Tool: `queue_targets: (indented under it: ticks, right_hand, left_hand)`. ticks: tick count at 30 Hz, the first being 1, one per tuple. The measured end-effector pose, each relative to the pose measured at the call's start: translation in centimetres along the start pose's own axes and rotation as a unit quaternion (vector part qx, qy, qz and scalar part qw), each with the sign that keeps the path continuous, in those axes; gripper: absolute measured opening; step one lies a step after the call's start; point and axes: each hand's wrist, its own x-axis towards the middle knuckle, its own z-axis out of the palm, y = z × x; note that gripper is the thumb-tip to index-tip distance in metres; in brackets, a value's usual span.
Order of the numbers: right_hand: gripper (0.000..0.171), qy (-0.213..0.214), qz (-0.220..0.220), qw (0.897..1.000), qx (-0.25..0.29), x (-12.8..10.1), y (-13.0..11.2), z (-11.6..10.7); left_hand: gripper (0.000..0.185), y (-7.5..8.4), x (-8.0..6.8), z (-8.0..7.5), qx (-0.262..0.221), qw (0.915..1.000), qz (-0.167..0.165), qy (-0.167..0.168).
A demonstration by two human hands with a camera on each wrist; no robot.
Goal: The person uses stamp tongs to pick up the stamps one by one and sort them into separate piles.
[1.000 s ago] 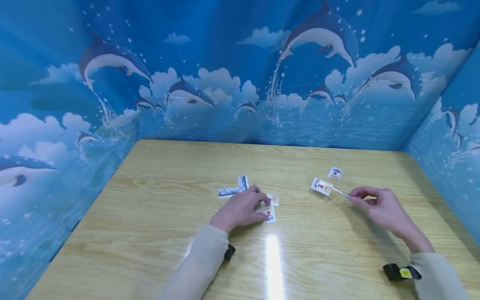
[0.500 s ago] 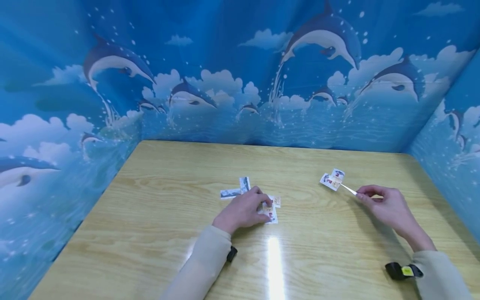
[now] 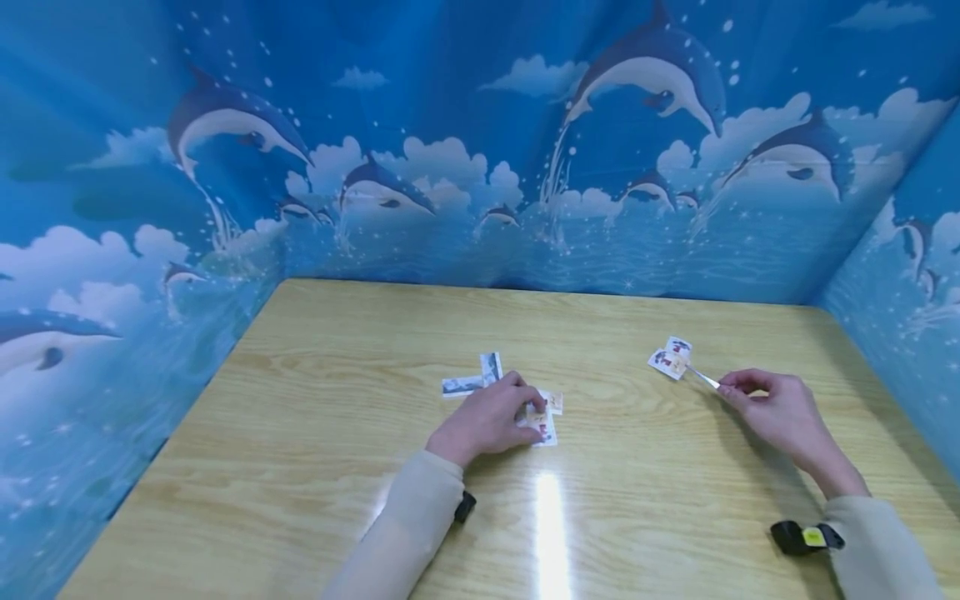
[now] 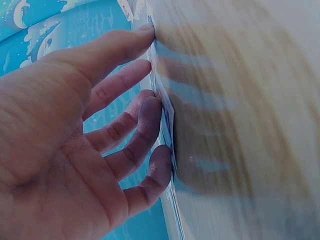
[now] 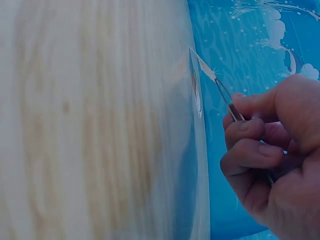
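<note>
Right hand point(image 3: 776, 410) pinching tweezers point(image 3: 705, 379), tips seemingly on stamp point(image 3: 667, 363)

Glossy light-wood table point(image 3: 615, 508) reflects glare; thin printed paper stamps point(image 3: 670, 360); shiny metal tweezers point(image 3: 705, 378).

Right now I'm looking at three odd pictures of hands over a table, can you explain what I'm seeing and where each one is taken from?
No machine here: a person works with two bare hands. The wide picture comes from a camera on the head, looking down at a wooden table with dolphin-print walls around it. The two close-ups come from cameras strapped to each wrist, so the table looks tipped sideways. The left hand presses its fingers flat on a few small picture stamps; two more lie just behind it. The right hand pinches thin tweezers, whose tip holds a stamp at another stamp.
</note>
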Motion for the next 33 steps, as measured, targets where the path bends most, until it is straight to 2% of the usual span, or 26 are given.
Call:
queue_targets:
  ticks: [14,25,29,33]
  right_hand:
    - [0.028,0.004,-0.001,0.999,-0.044,-0.4,0.4,-0.7]
    - [0.026,-0.032,-0.021,0.999,-0.028,-1.0,-1.0,-0.3]
    - [0.025,-0.035,-0.042,0.998,-0.011,-1.3,-2.0,0.0]
    - [0.022,-0.057,-0.058,0.997,0.004,-1.4,-3.0,0.2]
  left_hand:
    - [0.037,0.1,0.0,0.0,0.002,1.0,0.006,0.003]
    - [0.036,0.0,-0.1,0.0,-0.005,1.0,0.0,-0.001]
    - [0.036,0.0,-0.1,0.0,-0.002,1.0,0.0,-0.001]
    - [0.036,0.0,0.0,0.0,0.0,1.0,0.001,0.001]
